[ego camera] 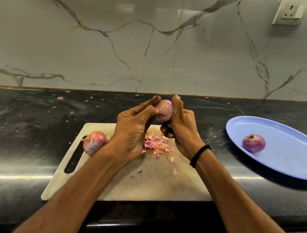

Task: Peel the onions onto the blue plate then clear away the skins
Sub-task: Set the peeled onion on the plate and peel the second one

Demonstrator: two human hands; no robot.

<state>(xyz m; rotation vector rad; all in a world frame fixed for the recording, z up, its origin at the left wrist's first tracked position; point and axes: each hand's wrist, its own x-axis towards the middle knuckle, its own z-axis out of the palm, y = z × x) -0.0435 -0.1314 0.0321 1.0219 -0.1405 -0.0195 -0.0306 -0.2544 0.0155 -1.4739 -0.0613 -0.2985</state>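
Our right grip (181, 132) curled round the onion (164, 110), our left grip (132, 132) pinched its skin (159, 112), and we judged short pulls over the board (158, 187) best.

White cutting board (157, 188) on black counter (19, 116); marble wall (99, 48) w/ socket (290, 12), prob. switched.

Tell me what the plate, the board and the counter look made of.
Plate: likely plastic, smooth blue with a soft sheen. Board: probably plastic, matte off-white, stained, with a cut-out handle slot. Counter: seemingly polished dark stone, glossy, with streaky reflections along its rounded edge.
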